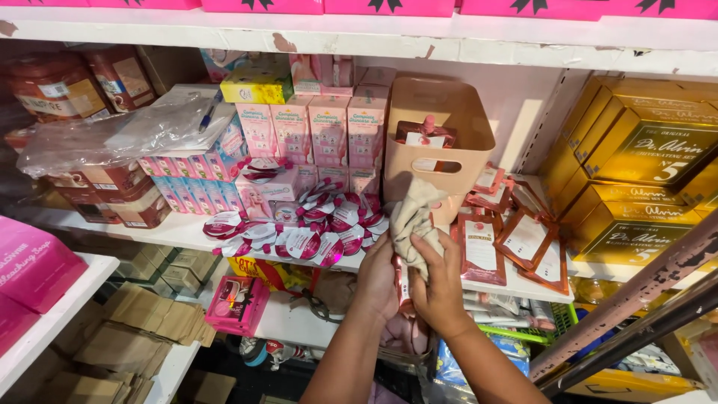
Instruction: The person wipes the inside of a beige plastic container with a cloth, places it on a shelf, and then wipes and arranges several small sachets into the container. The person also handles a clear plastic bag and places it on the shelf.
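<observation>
The white shelf (187, 228) runs across the view, and everything else sits against it. At its right end stand stacked gold boxes (636, 161). At its far left are brown jars (112, 191) under a clear plastic sheet (112, 131). Rows of pink boxes (329, 127) fill the back of the middle stretch. Just right of those, a beige bin (441, 135) sits tilted, with a pouch inside it. In front of the pink boxes lies a loose pile of round pink-and-white sachets (314, 232). Flat red pouches (523, 239) fan out to the right, below the bin.

At the shelf's front edge, below the bin, both hands meet. The right hand (441, 288) is closed around a crumpled beige cloth (413, 217), which rises from the fist toward the bin. The left hand (380, 280) is closed on a slim pink packet (404, 288), held upright and touching the cloth.

As I judge it, wiping goes best with the packet gripped low and steady by the left hand, so that the cloth can run its whole length. Keeping the cloth bunched tight would stop its loose end from brushing the sachets or the bin.
</observation>
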